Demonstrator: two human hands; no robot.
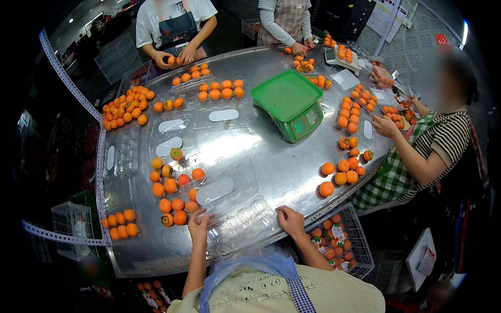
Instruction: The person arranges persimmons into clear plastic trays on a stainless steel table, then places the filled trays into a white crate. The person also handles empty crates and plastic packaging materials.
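Note:
An open clear plastic clamshell tray (246, 221) with moulded cups lies at the table's near edge, its lid (229, 184) folded back and bearing a white oval label. My left hand (200, 225) is at the tray's left side, fingers bent; whether they grip its rim is hard to see. At the opposite side, the fingertips of my right hand (291, 221) pinch the tray's corner. Loose orange persimmons (180, 217) lie just left of the lid and my left hand, some with the calyx upward. No fruit sits in the tray's cups.
A green weighing scale (289, 101) stands mid-table. Filled persimmon trays (221, 90) and a fruit pile (127, 107) lie farther off. Loose persimmons (344, 172) sit at right, beside a co-worker's hand (385, 126). A crate of packed fruit (336, 242) stands below the metal table's edge (156, 270).

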